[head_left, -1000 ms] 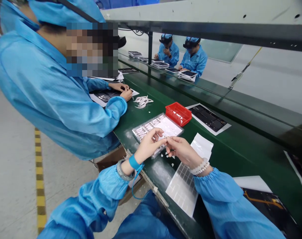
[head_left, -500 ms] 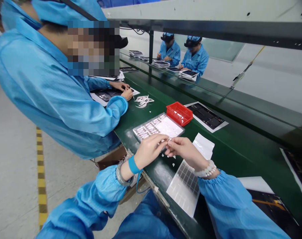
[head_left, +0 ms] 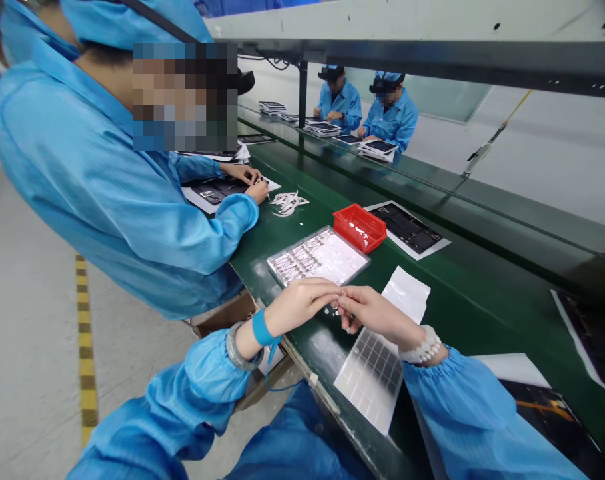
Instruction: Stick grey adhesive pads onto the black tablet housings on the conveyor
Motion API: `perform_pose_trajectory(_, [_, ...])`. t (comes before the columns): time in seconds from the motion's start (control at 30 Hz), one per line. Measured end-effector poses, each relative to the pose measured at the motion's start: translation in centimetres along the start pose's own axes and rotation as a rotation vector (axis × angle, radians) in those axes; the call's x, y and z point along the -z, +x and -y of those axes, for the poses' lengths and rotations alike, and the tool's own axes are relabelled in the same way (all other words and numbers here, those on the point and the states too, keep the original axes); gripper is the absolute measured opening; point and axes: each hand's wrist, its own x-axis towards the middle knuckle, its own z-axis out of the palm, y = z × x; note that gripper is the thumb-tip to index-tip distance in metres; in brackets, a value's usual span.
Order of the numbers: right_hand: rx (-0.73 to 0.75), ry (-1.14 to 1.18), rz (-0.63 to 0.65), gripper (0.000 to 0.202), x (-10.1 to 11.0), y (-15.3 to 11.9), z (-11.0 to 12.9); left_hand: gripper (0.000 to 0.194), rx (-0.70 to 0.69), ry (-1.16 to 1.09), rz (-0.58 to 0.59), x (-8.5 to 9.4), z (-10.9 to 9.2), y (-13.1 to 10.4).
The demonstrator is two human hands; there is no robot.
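My left hand (head_left: 302,303), with a blue wrist strap, meets my right hand (head_left: 370,312) at the fingertips over the near edge of the green bench. Both are closed in a pinch on something small between them, too tiny to make out. Just beyond them is a clear tray (head_left: 340,257) holding rows of small parts with thin wires. A red bin (head_left: 360,229) with white bits inside stands behind the tray. Below my right hand lies a sheet with grey squares (head_left: 370,380), partly over the bench edge, and white backing paper (head_left: 407,291) is beside it.
At the left a person in blue (head_left: 112,180) works over a dark panel. White strips (head_left: 288,203) lie beyond the tray. Dark panels on white sheets sit at the back (head_left: 405,229) and right (head_left: 592,333). A shelf beam (head_left: 432,57) crosses above; two people sit across.
Both my hands have shifted slightly down and remain together. The fingers of my right hand have curled lower. The panel behind the red bin has moved slightly left.
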Motion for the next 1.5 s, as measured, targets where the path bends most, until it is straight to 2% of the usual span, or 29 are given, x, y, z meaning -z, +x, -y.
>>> perform_pose_trajectory(0.13, [-0.029, 0.003, -0.028, 0.015, -0.4, -0.1, 0.2, 0.028, -0.036, 0.051, -0.002, 0.0, 0.4, 0.0])
perform_pose_trajectory(0.27, [-0.036, 0.062, -0.004, 0.014, -0.6, -0.2, 0.4, 0.027, -0.075, 0.12, 0.008, -0.2, 0.8, -0.2])
perform_pose_trajectory(0.47, [-0.06, 0.075, -0.097, 0.014, -1.0, -0.1, 0.7, 0.023, -0.058, 0.122, 0.042, -0.2, 0.6, 0.1])
perform_pose_trajectory(0.6, [-0.057, 0.21, -0.081, 0.01, -1.0, -0.3, 0.9, 0.023, -0.045, 0.104, 0.044, -0.2, 0.6, 0.5])
perform_pose_trajectory(0.73, [-0.027, 0.379, -0.067, 0.018, -1.0, -0.3, 0.0, 0.02, -0.011, 0.079, 0.055, -0.1, 0.6, 0.9])
perform_pose_trajectory(0.93, [-0.061, 0.434, -0.151, 0.018, -1.6, 0.2, -1.0, 0.015, 0.06, 0.076, 0.078, -0.5, 0.0, 1.2])
perform_pose_trajectory(1.03, [-0.081, 0.431, -0.159, 0.014, -1.7, 0.2, -0.6, 0.015, 0.132, 0.116, 0.055, -0.9, 1.0, 1.3])
perform_pose_trajectory(1.17, [-0.095, 0.38, -0.141, 0.012, -0.7, -0.8, -0.1, 0.02, 0.244, 0.219, 0.005, -0.9, 3.5, 1.8])
perform_pose_trajectory(1.23, [-0.093, 0.236, -0.156, 0.013, 0.0, -1.5, -0.2, 0.028, 0.251, 0.262, 0.012, -0.8, 3.7, 2.0])
perform_pose_trajectory(1.3, [-0.039, -0.128, -0.233, 0.012, 0.7, -2.5, -0.3, 0.033, 0.247, 0.292, 0.007, -0.9, 2.6, 2.1])
perform_pose_trajectory(1.4, [0.073, -0.824, -0.392, 0.012, 1.3, -4.2, -0.5, 0.02, 0.243, 0.286, 0.019, -1.8, -1.0, 2.3])
perform_pose_trajectory(1.43, [0.092, -0.989, -0.423, 0.014, 1.3, -5.0, -0.6, 0.017, 0.23, 0.262, 0.062, -2.3, -2.4, 2.3])
perform_pose_trajectory(1.5, [0.103, -1.171, -0.446, 0.016, 1.4, -6.6, -0.7, 0.022, 0.177, 0.193, 0.175, -3.3, -4.7, 2.5])
